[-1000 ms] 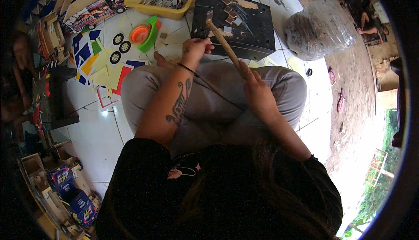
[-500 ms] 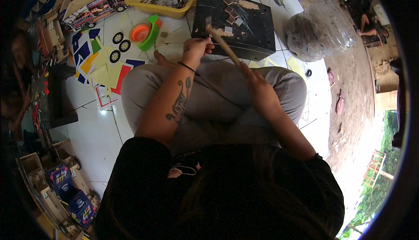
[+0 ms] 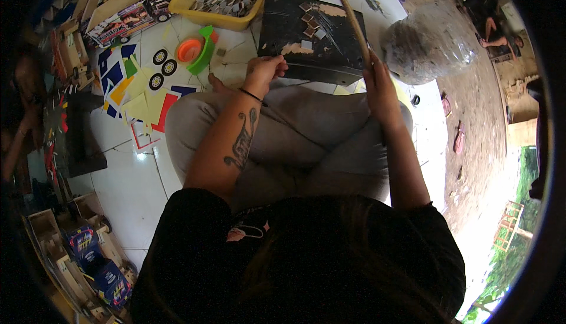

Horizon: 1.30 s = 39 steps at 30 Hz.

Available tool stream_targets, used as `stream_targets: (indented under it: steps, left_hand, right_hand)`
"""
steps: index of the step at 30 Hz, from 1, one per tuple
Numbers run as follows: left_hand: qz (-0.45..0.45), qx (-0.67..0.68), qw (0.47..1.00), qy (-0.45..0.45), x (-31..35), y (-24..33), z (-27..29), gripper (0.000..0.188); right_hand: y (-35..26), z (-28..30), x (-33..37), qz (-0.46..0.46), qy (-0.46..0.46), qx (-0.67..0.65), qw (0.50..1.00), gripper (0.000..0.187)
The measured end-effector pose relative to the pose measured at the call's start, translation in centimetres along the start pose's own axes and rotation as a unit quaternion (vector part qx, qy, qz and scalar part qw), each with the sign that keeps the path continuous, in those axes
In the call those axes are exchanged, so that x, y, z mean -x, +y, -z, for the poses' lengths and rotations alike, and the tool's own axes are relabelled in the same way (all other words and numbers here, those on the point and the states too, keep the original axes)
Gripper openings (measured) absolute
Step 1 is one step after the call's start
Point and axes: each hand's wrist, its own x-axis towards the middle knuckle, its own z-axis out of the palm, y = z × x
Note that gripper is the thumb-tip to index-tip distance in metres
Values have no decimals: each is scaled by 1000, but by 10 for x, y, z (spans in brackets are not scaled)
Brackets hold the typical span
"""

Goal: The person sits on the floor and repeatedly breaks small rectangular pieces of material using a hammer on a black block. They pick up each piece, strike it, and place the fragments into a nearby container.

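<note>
A hammer (image 3: pixel 352 20) with a long wooden handle is gripped in my right hand (image 3: pixel 380 85), raised over the right side of a black box (image 3: pixel 280 20). Its small dark head points up and away. At the box's near left edge, my left hand (image 3: pixel 266 70) has its fingers pinched together; whatever they hold is too small to make out. Several small brown and grey square pieces (image 3: pixel 308 21) lie on the box top, where the black surface is worn to bare tan patches (image 3: pixel 299 48).
A yellow basin (image 3: pixel 200 18) full of similar squares stands behind left. Near it are an orange bowl (image 3: pixel 189 50), a green piece (image 3: pixel 204 56), toy wheels (image 3: pixel 156 81), coloured sheets (image 3: pixel 137 107) and toy trucks (image 3: pixel 121 23). A large plastic-wrapped bundle (image 3: pixel 430 44) sits right of the box.
My right hand has swung the hammer up and to the right, away from the box's near left edge. My left hand stays at that edge. The box has shifted slightly.
</note>
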Motion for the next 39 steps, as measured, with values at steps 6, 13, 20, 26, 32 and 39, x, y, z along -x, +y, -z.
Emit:
stream_targets:
  steps: [6,13,20,26,32,39]
  left_hand:
    - [-14,-48,999,3,11,11,-6,21]
    - [-136,-177,972,-71,33,29,-26,26]
    - [-276,-287,909,-122,61,49,-44,23]
    - [-331,-324,880,-104,48,65,-51,21]
    - [-363,-256,892,-83,5,57,-57,18]
    - [-359,-324,873,-62,3,49,-58,16]
  right_hand:
    - [46,-24,-29,-156,-71,75,982,51]
    - [23,-26,-26,-76,28,201,976,60]
    - [-33,-24,-46,-87,-150,-314,933,36]
    - [-23,-44,-79,-163,-157,-465,856,21]
    - [-2,-45,-113,-171,-140,-378,899,18]
    - [4,-64,-109,-22,-166,-353,920,14]
